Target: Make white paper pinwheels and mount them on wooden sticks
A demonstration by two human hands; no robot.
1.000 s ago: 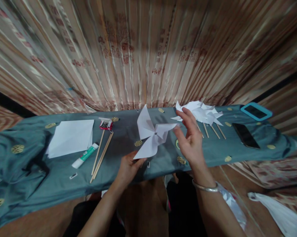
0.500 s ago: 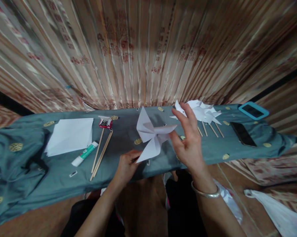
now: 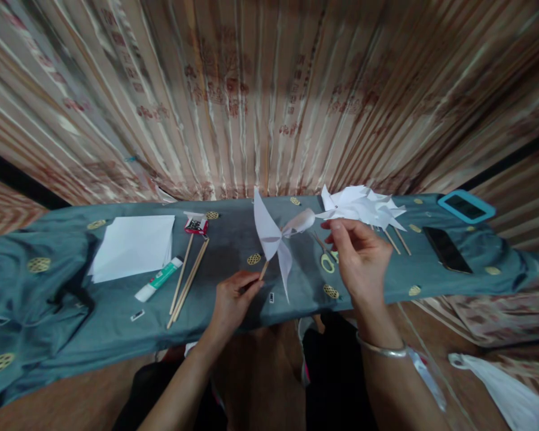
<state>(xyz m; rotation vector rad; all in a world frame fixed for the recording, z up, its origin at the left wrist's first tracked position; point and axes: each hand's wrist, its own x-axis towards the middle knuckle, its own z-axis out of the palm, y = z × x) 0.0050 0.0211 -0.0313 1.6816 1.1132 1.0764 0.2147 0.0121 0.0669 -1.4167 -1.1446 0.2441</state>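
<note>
A white paper pinwheel [image 3: 273,238] stands over the middle of the cloth-covered table, its blades turned partly edge-on. My left hand [image 3: 235,299] pinches its wooden stick [image 3: 264,270] just below the blades. To the right of the pinwheel is my right hand [image 3: 363,257], fingers curled and thumb close to the index finger. I see nothing between those fingers, and the nearest blade tip lies a little left of them. Scissors with pale yellow-green handles [image 3: 327,263] rest on the cloth beside this hand, partly covered by it.
Finished paper pinwheels [image 3: 363,203] lie piled at the back right, near a black phone [image 3: 447,249] and a blue-framed device [image 3: 466,206]. On the left are white paper sheets [image 3: 134,246], a glue stick [image 3: 158,279], wooden sticks [image 3: 188,284] and a small red box [image 3: 196,224].
The pinwheel's blades have turned on the stick. My right hand has drawn right and down from the blade, its fingers curling in, and the scissors have come into view. My left hand keeps its grip.
</note>
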